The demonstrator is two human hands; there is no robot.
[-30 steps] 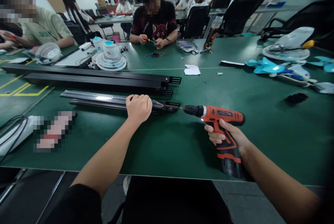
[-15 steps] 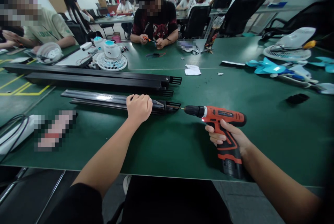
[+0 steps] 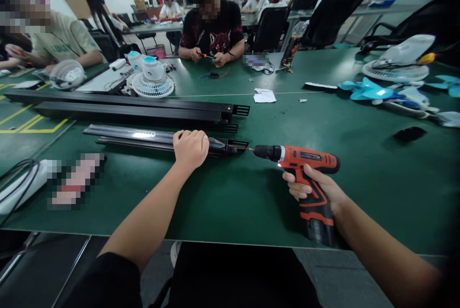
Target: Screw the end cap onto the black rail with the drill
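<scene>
My left hand [image 3: 191, 149] is wrapped over a glossy black bar [image 3: 143, 136] that lies on the green table, near its right end. A slotted black end piece [image 3: 235, 146] sticks out to the right of that hand. My right hand [image 3: 316, 186] grips the handle of a red and black cordless drill [image 3: 309, 158], whose small front light is lit. The drill points left, and its long thin bit reaches in among the slots of the end piece. The tip of the bit cannot be made out.
Behind the bar lie longer black bars [image 3: 136, 112]. White fan parts [image 3: 153, 83] stand at the back left, blue fan blades [image 3: 366, 90] at the right. A white paper [image 3: 265, 96] and a black piece [image 3: 410, 133] lie on the table. A person [image 3: 213, 35] sits opposite.
</scene>
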